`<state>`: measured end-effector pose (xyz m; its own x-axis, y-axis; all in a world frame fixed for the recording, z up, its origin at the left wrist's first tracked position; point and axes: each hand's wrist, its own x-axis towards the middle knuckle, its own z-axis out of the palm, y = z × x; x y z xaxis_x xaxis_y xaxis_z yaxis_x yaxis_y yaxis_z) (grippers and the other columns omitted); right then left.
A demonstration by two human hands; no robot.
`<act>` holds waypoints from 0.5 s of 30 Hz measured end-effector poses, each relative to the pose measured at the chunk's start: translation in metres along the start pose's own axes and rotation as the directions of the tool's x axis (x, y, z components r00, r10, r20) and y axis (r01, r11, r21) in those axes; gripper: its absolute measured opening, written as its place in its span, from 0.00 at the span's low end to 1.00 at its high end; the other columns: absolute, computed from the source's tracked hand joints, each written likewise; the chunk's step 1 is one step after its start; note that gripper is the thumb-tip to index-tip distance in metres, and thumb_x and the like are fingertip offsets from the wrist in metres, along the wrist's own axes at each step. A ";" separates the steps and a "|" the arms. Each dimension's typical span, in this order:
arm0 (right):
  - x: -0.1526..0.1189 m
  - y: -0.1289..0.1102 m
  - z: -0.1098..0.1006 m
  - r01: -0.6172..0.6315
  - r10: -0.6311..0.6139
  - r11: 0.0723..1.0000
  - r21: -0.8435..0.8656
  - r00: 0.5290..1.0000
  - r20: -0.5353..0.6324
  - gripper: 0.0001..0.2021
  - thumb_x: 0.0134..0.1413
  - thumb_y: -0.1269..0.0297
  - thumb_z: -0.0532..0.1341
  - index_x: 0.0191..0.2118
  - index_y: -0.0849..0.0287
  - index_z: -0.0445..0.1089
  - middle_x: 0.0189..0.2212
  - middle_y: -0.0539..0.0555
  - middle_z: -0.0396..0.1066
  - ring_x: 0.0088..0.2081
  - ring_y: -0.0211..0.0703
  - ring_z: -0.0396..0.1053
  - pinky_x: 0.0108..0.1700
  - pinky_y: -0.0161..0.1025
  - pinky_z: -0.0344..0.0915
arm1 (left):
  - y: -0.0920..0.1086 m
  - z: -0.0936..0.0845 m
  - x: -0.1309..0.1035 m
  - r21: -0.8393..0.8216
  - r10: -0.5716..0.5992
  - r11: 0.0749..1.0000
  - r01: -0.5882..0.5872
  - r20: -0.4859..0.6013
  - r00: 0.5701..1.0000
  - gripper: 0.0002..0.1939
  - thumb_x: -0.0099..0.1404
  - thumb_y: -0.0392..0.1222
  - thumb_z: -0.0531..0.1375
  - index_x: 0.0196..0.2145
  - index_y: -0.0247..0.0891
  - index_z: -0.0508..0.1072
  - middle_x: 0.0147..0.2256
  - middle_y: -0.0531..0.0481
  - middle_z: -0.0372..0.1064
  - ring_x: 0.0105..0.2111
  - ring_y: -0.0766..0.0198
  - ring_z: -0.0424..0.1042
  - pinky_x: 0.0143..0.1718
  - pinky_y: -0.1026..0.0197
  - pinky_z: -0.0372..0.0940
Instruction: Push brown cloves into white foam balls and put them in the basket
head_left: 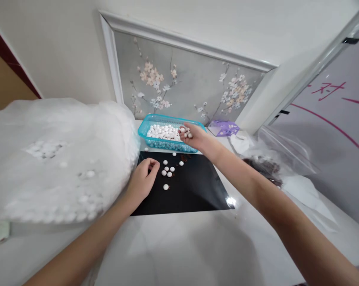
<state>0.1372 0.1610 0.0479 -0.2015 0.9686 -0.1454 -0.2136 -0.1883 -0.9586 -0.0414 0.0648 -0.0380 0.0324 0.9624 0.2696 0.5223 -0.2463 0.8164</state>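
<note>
Several small white balls [164, 132] fill much of a blue plastic basket [143, 129]. Over the basket's right part is my right hand [191, 135], its fingers curled around several white balls. My left hand [145, 174] rests at the left edge of a black mat [194, 190], thumb and fingertips pinched together; what they hold, if anything, is hidden. Just right of it, several white balls [169, 174] lie loose on the mat, some with small dark reddish bits beside them. One more ball [146, 149] sits on the white table between mat and basket.
A large translucent bag of white balls [63, 167] fills the left side. Behind the basket are a purple item [223, 128] and a framed flower panel [185, 83]. Clear plastic bags [268, 165] with dark contents lie at right, near a whiteboard [331, 119].
</note>
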 end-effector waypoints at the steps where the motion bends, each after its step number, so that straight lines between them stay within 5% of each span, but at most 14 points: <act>1: 0.008 -0.003 -0.003 0.036 -0.039 0.994 -0.108 0.999 -0.024 0.18 0.61 0.67 0.42 0.22 0.65 0.57 0.22 0.46 0.59 0.24 0.24 0.59 0.29 0.25 0.58 | 0.000 0.000 0.000 -0.049 -0.035 0.998 0.035 -0.010 0.999 0.13 0.63 0.48 0.50 0.32 0.38 0.68 0.33 0.49 0.69 0.36 0.60 0.68 0.40 0.57 0.61; 3: 0.016 -0.005 -0.005 0.107 -0.120 0.946 -0.307 0.992 -0.025 0.16 0.58 0.66 0.48 0.21 0.67 0.59 0.29 0.50 0.64 0.36 0.31 0.63 0.41 0.31 0.60 | -0.001 -0.001 0.001 -0.147 -0.096 0.985 0.090 -0.036 0.995 0.13 0.62 0.47 0.50 0.31 0.38 0.68 0.33 0.49 0.70 0.37 0.61 0.69 0.41 0.58 0.61; 6: 0.003 0.006 -0.003 0.263 -0.277 0.823 -0.503 0.960 0.048 0.06 0.49 0.69 0.61 0.26 0.66 0.65 0.40 0.53 0.65 0.53 0.41 0.53 0.56 0.37 0.49 | -0.003 -0.002 0.003 -0.258 -0.158 0.957 0.131 -0.088 0.984 0.13 0.61 0.47 0.49 0.30 0.37 0.68 0.34 0.49 0.70 0.37 0.62 0.68 0.41 0.59 0.62; 9: -0.032 0.030 0.003 0.411 -0.374 0.682 -0.605 0.907 0.195 0.10 0.48 0.62 0.63 0.37 0.59 0.69 0.45 0.53 0.65 0.55 0.44 0.52 0.60 0.42 0.42 | -0.004 -0.002 0.004 -0.313 -0.202 0.938 0.150 -0.143 0.969 0.14 0.61 0.47 0.48 0.29 0.37 0.69 0.32 0.48 0.69 0.35 0.62 0.68 0.39 0.60 0.62; 12: -0.071 0.057 0.009 0.613 -0.337 0.245 -0.752 0.781 0.527 0.17 0.53 0.55 0.58 0.46 0.58 0.66 0.46 0.59 0.65 0.50 0.51 0.57 0.56 0.51 0.51 | -0.004 -0.001 0.004 -0.341 -0.225 0.927 0.156 -0.174 0.959 0.15 0.62 0.48 0.48 0.29 0.36 0.69 0.31 0.48 0.68 0.33 0.63 0.68 0.35 0.61 0.62; 15: -0.094 0.076 0.011 0.615 -0.240 0.055 -0.786 0.773 0.588 0.23 0.55 0.49 0.54 0.51 0.58 0.63 0.47 0.62 0.63 0.47 0.54 0.61 0.49 0.52 0.58 | -0.002 -0.002 0.003 -0.342 -0.243 0.922 0.183 -0.142 0.960 0.16 0.62 0.49 0.48 0.29 0.36 0.68 0.28 0.50 0.67 0.27 0.65 0.66 0.29 0.63 0.61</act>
<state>0.1300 0.0536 -0.0082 -0.6664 0.6983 0.2614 0.6158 0.7131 -0.3351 -0.0436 0.0678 -0.0380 -0.2167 0.9672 0.1323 0.1959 -0.0897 0.9765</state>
